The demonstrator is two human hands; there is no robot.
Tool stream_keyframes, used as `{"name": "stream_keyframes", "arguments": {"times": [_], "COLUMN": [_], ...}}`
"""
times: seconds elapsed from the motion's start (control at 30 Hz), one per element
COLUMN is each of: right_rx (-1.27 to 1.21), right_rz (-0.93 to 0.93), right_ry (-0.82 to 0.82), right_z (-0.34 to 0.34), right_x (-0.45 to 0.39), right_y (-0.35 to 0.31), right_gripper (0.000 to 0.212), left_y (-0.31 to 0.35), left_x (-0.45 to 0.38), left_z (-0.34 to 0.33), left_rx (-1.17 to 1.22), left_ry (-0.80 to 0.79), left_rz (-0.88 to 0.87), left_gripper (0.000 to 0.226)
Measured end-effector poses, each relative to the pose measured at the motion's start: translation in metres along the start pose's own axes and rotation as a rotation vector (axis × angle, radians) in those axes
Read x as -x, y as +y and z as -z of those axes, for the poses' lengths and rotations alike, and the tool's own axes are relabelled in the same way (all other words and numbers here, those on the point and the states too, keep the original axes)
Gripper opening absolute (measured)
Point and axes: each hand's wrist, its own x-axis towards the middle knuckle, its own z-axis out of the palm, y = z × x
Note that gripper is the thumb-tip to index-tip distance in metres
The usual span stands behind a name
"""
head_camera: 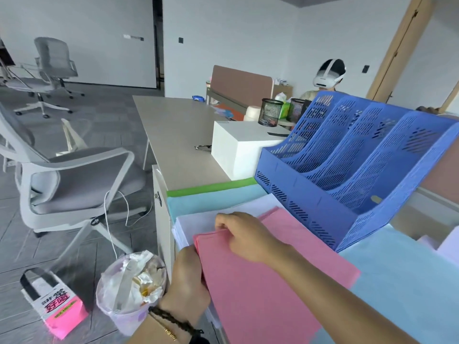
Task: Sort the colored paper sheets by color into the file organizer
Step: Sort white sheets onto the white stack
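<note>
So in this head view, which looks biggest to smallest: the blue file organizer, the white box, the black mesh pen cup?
1. Blue file organizer
2. White box
3. Black mesh pen cup
The cup stands farther off, so its true size is less sure.

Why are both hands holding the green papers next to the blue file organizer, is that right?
Not quite. In the head view, the left hand and right hand hold pink papers, not green, next to the blue file organizer.

Pink sheets (260, 276), white stack (198, 219), light-blue paper (213, 201), green paper (211, 187), perforated blue organizer (347, 175).
</note>
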Motion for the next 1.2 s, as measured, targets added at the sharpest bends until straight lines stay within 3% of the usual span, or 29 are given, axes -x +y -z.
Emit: {"name": "stream_keyframes", "arguments": {"times": [0.1, 0.3, 0.47, 0.6, 0.73, 1.07, 1.13, 1.2], "right_rx": [0.136, 0.242, 0.177, 0.104, 0.106, 0.164, 0.154, 0.157], "right_rz": [0.011, 0.05, 0.067, 0.063, 0.034, -0.242, -0.344, -0.452], "right_ry": [-0.035, -0.04, 0.068, 0.16, 0.204, 0.351, 0.36, 0.355], "right_z": [-0.003, -0.017, -0.022, -0.018, 0.0, 0.043, 0.049, 0.052], "right_x": [-0.004, -0.015, -0.017, -0.003, 0.024, 0.181, 0.224, 0.268], "right_y": [0.003, 0.013, 0.014, 0.012, 0.01, 0.043, 0.053, 0.06], "right_gripper": [0.027, 0.024, 0.034, 0.057, 0.063, 0.064, 0.063, 0.064], "left_y": [-0.003, 0.008, 0.032, 0.046, 0.043, -0.03, -0.05, -0.075], "left_x": [-0.003, 0.0, -0.003, 0.004, 0.027, 0.083, 0.096, 0.105], "left_z": [0.002, 0.011, 0.051, 0.062, 0.051, -0.046, -0.065, -0.079], "left_rx": [0.018, 0.03, -0.016, 0.036, 0.073, -0.025, -0.149, -0.424], "left_ry": [-0.092, -0.225, -0.082, 0.035, 0.044, -0.283, -0.424, -0.609], "left_rz": [-0.038, 0.024, 0.075, -0.033, -0.107, 0.044, 0.04, -0.053], "left_gripper": [0.069, 0.043, 0.031, 0.044, 0.043, 0.041, 0.037, 0.032]}}
